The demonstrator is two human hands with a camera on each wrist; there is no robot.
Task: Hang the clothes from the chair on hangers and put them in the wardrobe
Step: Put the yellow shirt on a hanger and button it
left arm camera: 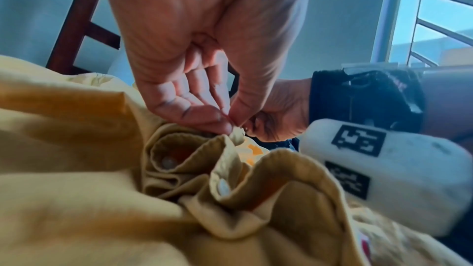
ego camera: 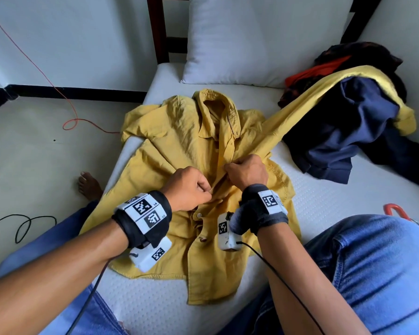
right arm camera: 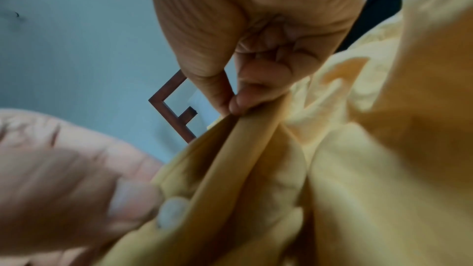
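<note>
Yellow shirt [ego camera: 169, 146] spread front-up on the white mattress [ego camera: 324, 204], collar toward the pillow [ego camera: 240, 37], one sleeve pulled out over the dark pile of clothes [ego camera: 344, 131] at the right, pile itself too tangled to separate piece by piece. Left hand [ego camera: 186, 187] pinching the button strip between thumb and fingertips [left arm camera: 204, 120], right hand [ego camera: 247, 171] pinching the opposite front edge just beside it, fingers of both curled under and hidden from the head view. Button [left arm camera: 223, 187] half buried in the folds; wrist views blurred, hanger and wardrobe outside every picture.
</note>
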